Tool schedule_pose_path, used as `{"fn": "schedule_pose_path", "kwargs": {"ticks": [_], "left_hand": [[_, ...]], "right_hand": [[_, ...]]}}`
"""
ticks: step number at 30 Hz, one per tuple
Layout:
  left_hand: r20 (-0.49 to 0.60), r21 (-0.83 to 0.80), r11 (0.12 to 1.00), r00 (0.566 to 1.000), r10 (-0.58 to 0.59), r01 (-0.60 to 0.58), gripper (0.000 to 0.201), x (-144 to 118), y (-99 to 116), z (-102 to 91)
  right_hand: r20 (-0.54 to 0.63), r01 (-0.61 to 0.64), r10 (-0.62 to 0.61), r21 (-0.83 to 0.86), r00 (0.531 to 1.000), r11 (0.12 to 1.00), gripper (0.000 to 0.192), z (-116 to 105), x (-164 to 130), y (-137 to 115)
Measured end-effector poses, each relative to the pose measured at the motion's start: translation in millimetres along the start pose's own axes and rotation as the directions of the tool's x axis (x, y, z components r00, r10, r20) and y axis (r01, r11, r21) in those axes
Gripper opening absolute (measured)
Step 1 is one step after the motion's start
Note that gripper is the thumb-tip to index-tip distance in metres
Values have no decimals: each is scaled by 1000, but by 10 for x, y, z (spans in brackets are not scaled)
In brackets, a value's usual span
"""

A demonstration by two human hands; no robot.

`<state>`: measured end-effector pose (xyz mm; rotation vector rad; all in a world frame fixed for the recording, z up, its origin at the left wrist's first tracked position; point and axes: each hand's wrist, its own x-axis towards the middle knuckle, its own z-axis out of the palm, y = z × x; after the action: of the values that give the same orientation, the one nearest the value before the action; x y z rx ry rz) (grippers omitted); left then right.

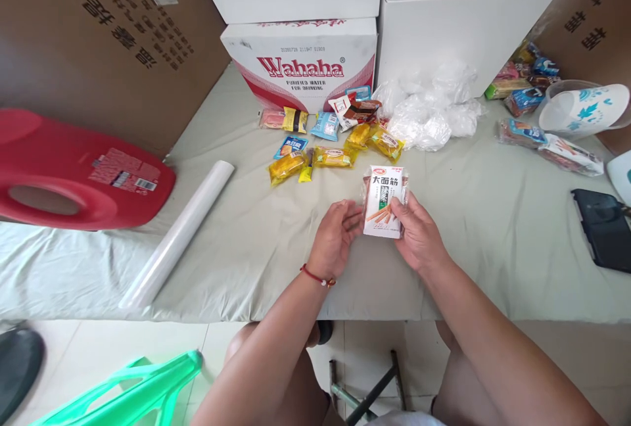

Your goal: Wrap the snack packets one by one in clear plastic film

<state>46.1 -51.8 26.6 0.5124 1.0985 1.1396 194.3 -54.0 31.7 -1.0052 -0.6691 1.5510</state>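
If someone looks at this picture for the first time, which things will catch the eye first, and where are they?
First, the white snack packet at the centre, held in the right hand with the left hand beside it. Next, the big red jug lying on its side at the left of the table. Behind the packet lie yellow and blue snack packs, in front of the Wahaha box.

Cloth-covered table (276, 261), bearing: clear film roll (178, 234), red jug (73, 169) lying flat, Wahaha carton (300, 61), scattered yellow and blue snack packets (315, 150), crumpled plastic bags (428, 110), black phone (604, 229) at right.
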Motion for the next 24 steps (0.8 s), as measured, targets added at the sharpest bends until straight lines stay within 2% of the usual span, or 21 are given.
{"fn": "schedule_pose_path", "kwargs": {"ticks": [2,4,7,10,12,17,24], "left_hand": [[147,-108,990,987,-70,87,45,-5,27,28],[201,-138,988,979,-39,68,45,-27,44,46],[174,-146,988,984,-26,52,49,-38,42,35],[140,-145,988,990,-26,47,50,-13,23,0],[123,-132,991,992,-22,38,50,6,15,-21],[90,-83,996,995,48,-40,50,19,13,-44],[76,-52,997,996,54,-50,50,14,17,-57]], "right_hand": [[53,63,-55,-155,997,986,48,-4,-8,49],[109,128,-95,-347,989,929,51,-8,-8,85],[152,224,-165,-599,975,769,56,-21,13,99],[169,237,-166,-704,972,670,54,-58,52,82],[177,203,-109,-703,978,681,49,-94,80,61],[221,109,33,-599,975,793,45,-153,112,-33],[237,85,68,-578,969,812,45,-150,84,-98]]}}
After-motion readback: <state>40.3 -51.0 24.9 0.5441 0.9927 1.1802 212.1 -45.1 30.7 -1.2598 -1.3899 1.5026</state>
